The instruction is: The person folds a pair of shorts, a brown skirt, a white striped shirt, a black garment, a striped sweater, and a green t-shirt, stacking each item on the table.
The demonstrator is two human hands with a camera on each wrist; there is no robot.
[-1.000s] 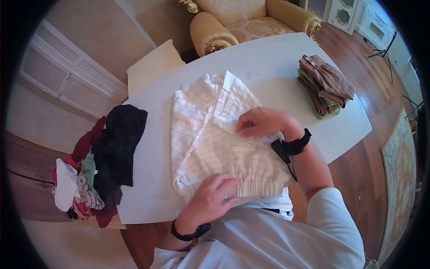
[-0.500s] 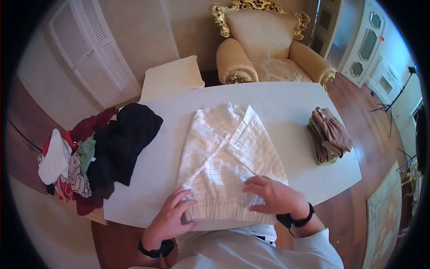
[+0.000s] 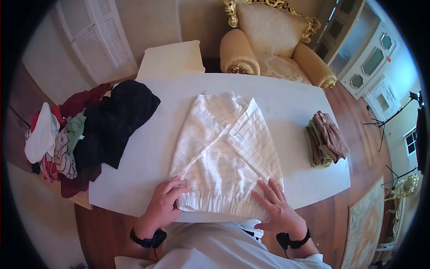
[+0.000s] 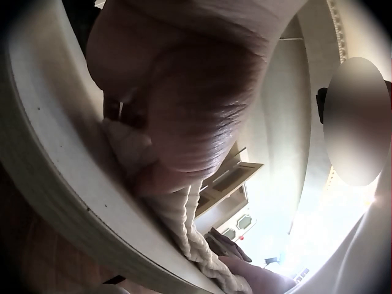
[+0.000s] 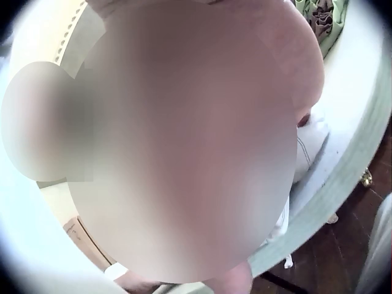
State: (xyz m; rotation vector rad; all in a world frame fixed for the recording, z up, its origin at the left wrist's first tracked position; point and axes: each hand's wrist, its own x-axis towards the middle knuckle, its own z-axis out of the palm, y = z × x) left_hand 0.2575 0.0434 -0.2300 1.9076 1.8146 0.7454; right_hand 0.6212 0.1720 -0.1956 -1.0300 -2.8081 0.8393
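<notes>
A white garment [image 3: 224, 152] with thin stripes lies folded on the table, its gathered elastic band [image 3: 224, 204] along the near edge. At the band's left corner, my left hand [image 3: 163, 201] pinches the cloth between bent fingers and thumb. The left wrist view shows pale fabric [image 4: 125, 144] between them, with the gathered edge [image 4: 190, 239] running off beyond. My right hand [image 3: 280, 208] rests on the garment's lower right corner, fingers straight and spread. Blur covers most of the right wrist view, where a bit of the garment [image 5: 312, 147] shows beside the hand.
On the left of the white table [image 3: 139, 179] is a loose heap of clothes, with black cloth [image 3: 118, 121] on its table side. A folded stack of brown and green clothes [image 3: 327, 139] sits at the right. Behind the table stands a gold-trimmed armchair [image 3: 273, 40].
My right hand has come down from the garment's middle to its lower right corner. The left hand has shifted left to the band's left corner. The garment appears straighter and smoother; the head view has tilted.
</notes>
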